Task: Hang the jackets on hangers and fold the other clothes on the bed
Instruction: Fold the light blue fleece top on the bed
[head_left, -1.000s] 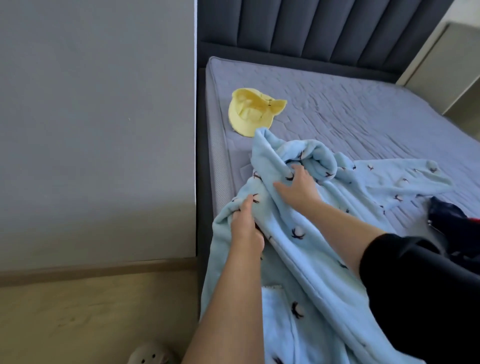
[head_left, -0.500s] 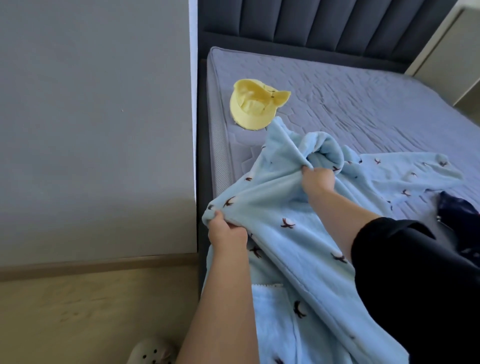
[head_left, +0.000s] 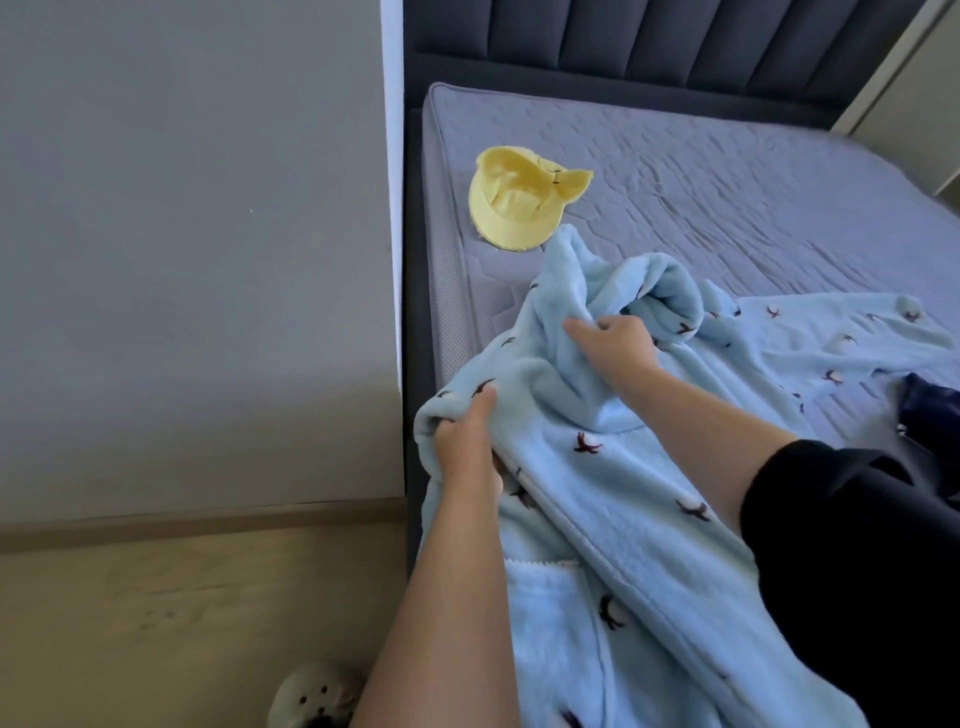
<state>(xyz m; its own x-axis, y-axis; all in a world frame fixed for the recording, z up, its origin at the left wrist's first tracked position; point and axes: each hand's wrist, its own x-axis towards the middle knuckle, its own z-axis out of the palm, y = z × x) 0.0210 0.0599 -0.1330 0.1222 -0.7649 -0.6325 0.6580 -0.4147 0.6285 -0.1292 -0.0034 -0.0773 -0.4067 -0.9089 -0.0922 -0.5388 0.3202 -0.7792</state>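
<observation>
**Figure: Opening out the fleece jacket at the corner of the bed**

We see the light-blue fleece jacket with a dark bird print (head_left: 623, 467) lying partly on the grey quilted mattress (head_left: 753, 171). Its lower part hangs over the near edge and one sleeve is spread to the right. The left hand (head_left: 465, 431) grips a fold at the jacket's left edge, with the fingers curled under the cloth. The right hand (head_left: 615, 345) pinches the bunched fabric just below the collar, one finger reaching left along it. The cloth between the two hands is drawn fairly taut.

We judge the step in hand to be finding and opening the shoulders and neck, ahead of hanging. No hanger is in view, so the next move calls for fetching one and holding the neck open for it.

The round yellow cloth hat (head_left: 519, 208) lies just beyond the jacket, and a dark navy garment (head_left: 930, 415) lies at the right edge; neither is folded yet.

A second ago the hands sat close together on a crumpled bundle. Since then the left hand has drawn its edge outward toward the bed's corner. Half a second ago the right hand was a closed fist on the collar, and now one finger extends. The hat has not moved.
</observation>
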